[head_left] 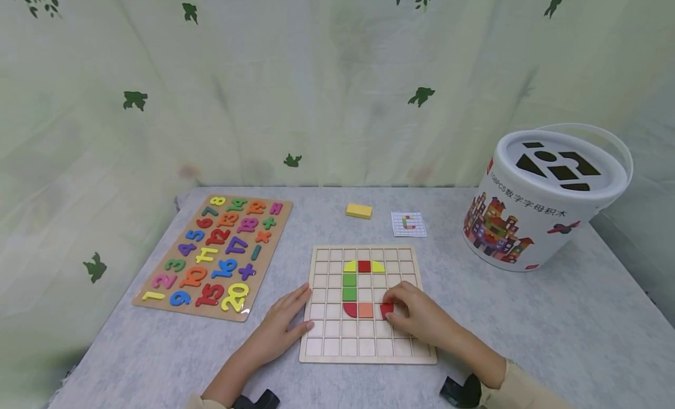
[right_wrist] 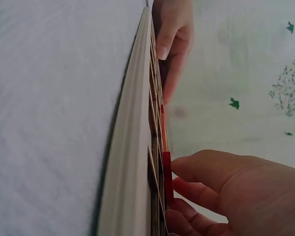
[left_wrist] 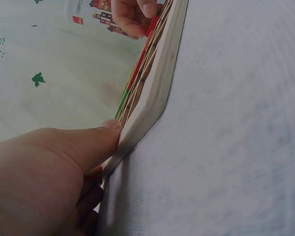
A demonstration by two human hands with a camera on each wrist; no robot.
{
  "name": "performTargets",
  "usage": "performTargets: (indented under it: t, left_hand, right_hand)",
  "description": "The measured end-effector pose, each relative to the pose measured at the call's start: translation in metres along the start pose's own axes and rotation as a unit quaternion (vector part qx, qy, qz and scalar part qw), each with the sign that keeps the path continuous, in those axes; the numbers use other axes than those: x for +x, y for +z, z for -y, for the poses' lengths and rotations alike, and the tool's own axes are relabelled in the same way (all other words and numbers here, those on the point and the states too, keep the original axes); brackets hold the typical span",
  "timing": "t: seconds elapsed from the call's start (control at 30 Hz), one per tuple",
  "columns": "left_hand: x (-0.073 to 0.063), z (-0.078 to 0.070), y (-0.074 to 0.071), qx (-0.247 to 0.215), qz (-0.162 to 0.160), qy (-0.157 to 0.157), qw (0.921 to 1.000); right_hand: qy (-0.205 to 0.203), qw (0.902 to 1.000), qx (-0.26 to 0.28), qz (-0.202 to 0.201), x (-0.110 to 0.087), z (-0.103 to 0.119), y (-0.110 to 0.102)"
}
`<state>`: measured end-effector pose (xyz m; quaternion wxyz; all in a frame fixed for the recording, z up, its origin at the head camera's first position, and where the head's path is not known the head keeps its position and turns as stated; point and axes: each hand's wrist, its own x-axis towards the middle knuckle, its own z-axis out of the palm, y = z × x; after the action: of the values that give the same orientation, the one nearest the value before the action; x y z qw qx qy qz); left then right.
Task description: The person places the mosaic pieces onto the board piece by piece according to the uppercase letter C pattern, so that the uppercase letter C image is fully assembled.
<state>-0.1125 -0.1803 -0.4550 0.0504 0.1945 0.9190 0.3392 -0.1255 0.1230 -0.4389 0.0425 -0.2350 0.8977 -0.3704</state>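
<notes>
A wooden grid board (head_left: 337,350) lies on the table in front of me. My left hand (head_left: 279,324) touches its left edge, fingers extended along the side and the thumb (left_wrist: 101,140) at the rim. Between thumb and fingers my right hand (head_left: 422,312) pinches a red tile (head_left: 387,310), slightly tilted over a cell right of the orange tile (head_left: 365,310). A dark red rounded tile (head_left: 350,309) sits left of the orange one. Two green tiles (head_left: 350,286) rise above it, topped by a row of yellow rounded tiles (head_left: 378,267) around a red square (head_left: 364,266).
Behind the board lie a yellow block (head_left: 359,211) and a small pattern card (head_left: 408,224) with a coloured shape on a grid. A number puzzle board (head_left: 232,262) is at left. A white lidded bucket (head_left: 538,221) with shaped holes stands at right.
</notes>
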Motion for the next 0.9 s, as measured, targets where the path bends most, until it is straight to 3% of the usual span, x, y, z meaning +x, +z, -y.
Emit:
performTargets:
  t: [0.2, 0.6, 0.77, 0.9]
  left_hand:
    - [0.0, 0.001, 0.0, -0.002, 0.003, 0.003, 1.0]
    - [0.0, 0.0, -0.001, -0.002, 0.004, -0.003, 1.0]
    - [0.0, -0.001, -0.001, 0.003, 0.004, -0.006, 1.0]
    - [0.0, -0.003, -0.002, 0.016, 0.008, -0.011, 0.9998]
  right_hand:
    - [-0.002, 0.9998, 0.019, -0.001, 0.001, -0.002, 0.001]
    - [-0.03, 0.9964, -0.05, -0.061, 0.008, -0.001, 0.014]
    - [-0.025, 0.9961, -0.062, -0.058, 0.009, 0.0, 0.014]
    - [0.004, 0.9974, -0.061, -0.038, 0.009, 0.004, 0.011]
